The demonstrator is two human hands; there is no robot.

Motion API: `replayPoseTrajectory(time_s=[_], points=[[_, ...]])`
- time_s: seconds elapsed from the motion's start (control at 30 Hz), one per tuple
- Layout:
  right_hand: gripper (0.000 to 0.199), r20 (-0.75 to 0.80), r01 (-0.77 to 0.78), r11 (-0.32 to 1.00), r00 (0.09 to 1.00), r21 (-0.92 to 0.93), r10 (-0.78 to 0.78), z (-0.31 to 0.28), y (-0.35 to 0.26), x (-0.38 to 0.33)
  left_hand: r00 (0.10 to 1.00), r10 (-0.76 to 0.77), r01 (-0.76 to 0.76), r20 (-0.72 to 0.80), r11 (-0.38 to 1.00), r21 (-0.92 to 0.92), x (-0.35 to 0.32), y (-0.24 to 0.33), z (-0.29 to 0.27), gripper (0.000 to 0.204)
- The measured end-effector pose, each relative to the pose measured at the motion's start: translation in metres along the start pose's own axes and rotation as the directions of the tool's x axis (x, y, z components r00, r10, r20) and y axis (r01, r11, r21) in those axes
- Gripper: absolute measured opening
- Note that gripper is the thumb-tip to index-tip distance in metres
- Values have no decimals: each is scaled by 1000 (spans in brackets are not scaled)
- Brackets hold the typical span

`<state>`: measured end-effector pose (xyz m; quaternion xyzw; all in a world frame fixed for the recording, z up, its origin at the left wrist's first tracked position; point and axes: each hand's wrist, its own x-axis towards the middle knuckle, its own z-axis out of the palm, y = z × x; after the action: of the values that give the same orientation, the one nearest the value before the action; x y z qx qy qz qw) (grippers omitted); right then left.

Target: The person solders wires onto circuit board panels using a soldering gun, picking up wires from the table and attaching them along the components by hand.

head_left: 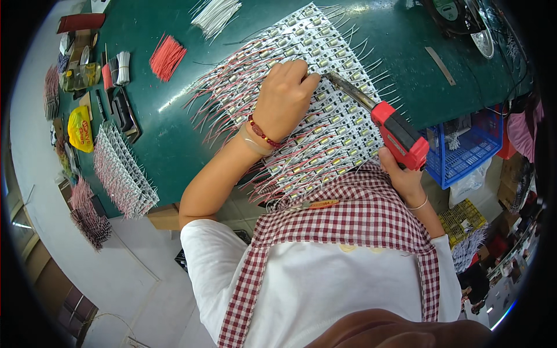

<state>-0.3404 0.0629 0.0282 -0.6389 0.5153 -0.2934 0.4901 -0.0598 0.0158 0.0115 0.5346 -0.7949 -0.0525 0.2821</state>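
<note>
A large sheet of small white circuit boards (342, 124) lies on the green table, with red and white wires sticking out along its edges. My left hand (287, 95) rests over the middle of the sheet. Its fingers are closed, thumb and forefinger pinched together, and what they hold is hidden. In my right hand (403, 180) is a red and black soldering gun (400, 133), gripped by its lower end. The gun's metal tip reaches the boards just right of my left fingertips; whether it touches them I cannot tell.
Bundles of red wires (167, 57) and white wires (214, 16) lie at the far side. Wired board strips (123, 174), a black-handled tool (123, 110) and a yellow bag (80, 128) are at left. A metal strip (440, 65) lies right, above a blue crate (470, 148).
</note>
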Motion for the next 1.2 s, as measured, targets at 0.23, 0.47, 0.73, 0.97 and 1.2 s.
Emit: replayPoseTrajectory(time_s=[0.23,0.47,0.73,0.97,1.2], points=[[17,-18,13,998,1000,64,-12,-4,-2,-1,1000,-4,4,2,1000,6,2,1,-1,12],[20,4,-37,995,999,94,37,-7,-3,-4,998,50,-54,34,991,119,7,2,-7,12],[26,-1,-91,987,996,133,92,-17,9,-20,993,121,-121,7,983,137,13,8,-23,16],[25,32,-101,987,995,123,98,-21,20,-28,997,68,-68,36,998,10,-3,13,-4,22],[16,48,-127,990,991,61,124,-16,15,-26,998,55,-55,12,998,-3,-4,17,0,18]])
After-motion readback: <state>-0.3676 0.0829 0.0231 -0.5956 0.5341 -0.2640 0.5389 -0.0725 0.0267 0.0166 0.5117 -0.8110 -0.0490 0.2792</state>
